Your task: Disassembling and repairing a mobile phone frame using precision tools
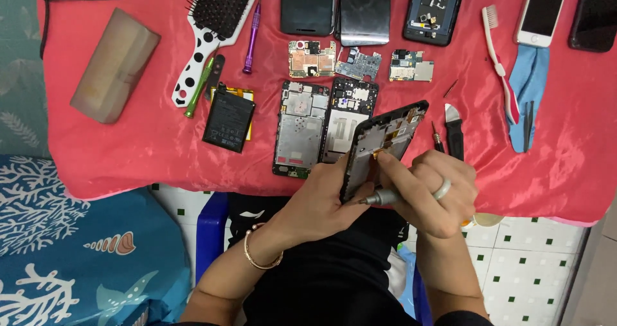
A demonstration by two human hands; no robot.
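My left hand (321,200) grips an opened black phone body (385,136) by its lower end and holds it tilted above the front edge of the red cloth (148,152). My right hand (434,194), with a pale ring on one finger, holds a small grey screwdriver (382,198) in its palm while its index finger presses on a gold-coloured part inside the phone. Two stripped phone frames (301,128) (347,117) lie just left of the held phone.
On the cloth lie a black battery (229,119), three small circuit boards (312,59), a spotted hairbrush (215,24), purple and green screwdrivers (252,36), a tan case (114,65), a toothbrush (498,59), blue tweezers (528,98), a black pry tool (454,132) and several phones along the far edge.
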